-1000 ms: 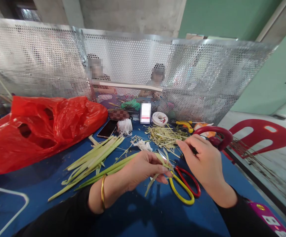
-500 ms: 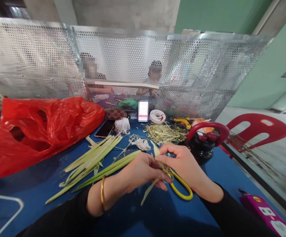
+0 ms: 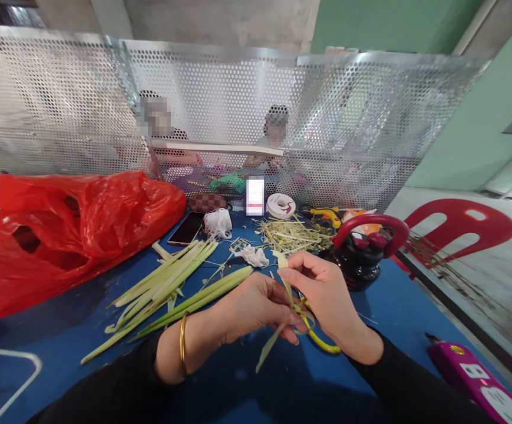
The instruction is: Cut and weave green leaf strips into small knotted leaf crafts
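Observation:
Over the front middle of the blue table, my left hand pinches a pale green leaf strip where it is knotted or crossed; one tail hangs below the fingers. My right hand is closed on the strip's upper part, thumb against fingers, beside my left hand. Beneath both hands lies a yellow loop handle, likely of scissors; the rest of it is hidden. Long green stalks and a pile of pale leaf strips lie to the left of my hands.
A red plastic bag covers the left side. Behind my hands are a phone, white string, a tape roll, shredded scraps and a black pot with a red handle. A purple power strip lies right. A perforated metal screen stands behind.
My right hand has shifted a little left and now covers more of the yellow handle. The strip's upper end has moved slightly to the right; my left hand keeps its pinch.

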